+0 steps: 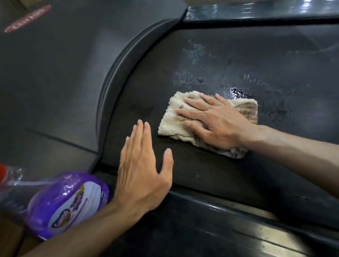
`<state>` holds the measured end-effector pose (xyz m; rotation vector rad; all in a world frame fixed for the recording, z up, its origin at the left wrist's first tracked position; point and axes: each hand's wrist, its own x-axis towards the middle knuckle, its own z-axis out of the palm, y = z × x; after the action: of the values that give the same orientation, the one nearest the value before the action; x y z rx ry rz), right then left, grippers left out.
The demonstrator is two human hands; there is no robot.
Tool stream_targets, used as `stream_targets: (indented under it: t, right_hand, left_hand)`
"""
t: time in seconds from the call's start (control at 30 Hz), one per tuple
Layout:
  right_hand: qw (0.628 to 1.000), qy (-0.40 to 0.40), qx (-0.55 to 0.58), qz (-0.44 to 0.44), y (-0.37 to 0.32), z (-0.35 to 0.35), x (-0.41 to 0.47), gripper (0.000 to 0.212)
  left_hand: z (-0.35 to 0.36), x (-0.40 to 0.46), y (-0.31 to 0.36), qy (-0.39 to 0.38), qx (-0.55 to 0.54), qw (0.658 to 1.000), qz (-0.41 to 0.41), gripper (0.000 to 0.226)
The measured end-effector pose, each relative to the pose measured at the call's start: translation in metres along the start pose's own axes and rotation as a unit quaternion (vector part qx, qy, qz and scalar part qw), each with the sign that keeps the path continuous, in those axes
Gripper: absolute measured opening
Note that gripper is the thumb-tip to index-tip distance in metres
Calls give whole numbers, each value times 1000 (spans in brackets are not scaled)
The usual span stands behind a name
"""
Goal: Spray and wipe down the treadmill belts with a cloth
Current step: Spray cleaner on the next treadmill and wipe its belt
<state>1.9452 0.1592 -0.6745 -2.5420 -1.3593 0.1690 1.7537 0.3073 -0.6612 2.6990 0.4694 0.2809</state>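
**Belt sprayed near the hood, wiping under way**

Dark treadmill belt fills most of the frame, running from the centre out to the right edge, with the grey motor hood curving across the upper left and a black side rail along the bottom. Wet patches of spray glisten on the belt at centre and centre right, just beyond the cloth, so spraying here looks done while that moisture is not yet wiped. Farther right, the belt shows faint streaks; whether it is cleaned I cannot tell.

Low at left lies the purple spray bottle, set down beside the rail and held by neither hand. At centre, the beige cloth lies flat on the belt, soiled brown at its right end. Pressing it down is the right hand, fingers straight and spread. Just left of it, the left hand rests flat on the belt, fingers straight, holding nothing.
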Motion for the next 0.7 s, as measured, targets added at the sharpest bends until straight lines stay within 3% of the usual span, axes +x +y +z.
stream_targets:
  t: [0.33,0.47,0.7]
  right_hand:
    - [999,-7,7,35,-10,1,-11,58]
    - [999,-13,-1,43,-14,1,-10,70]
    - [999,-13,-24,40,-11,5,-9,69]
  left_hand:
    - [-14,-23,-8,-22,33,998,-41,83]
    - [-13,-35,-14,-30,65,996,-51,84]
    - [-3,-32,-14,-5,12,994,-111,76]
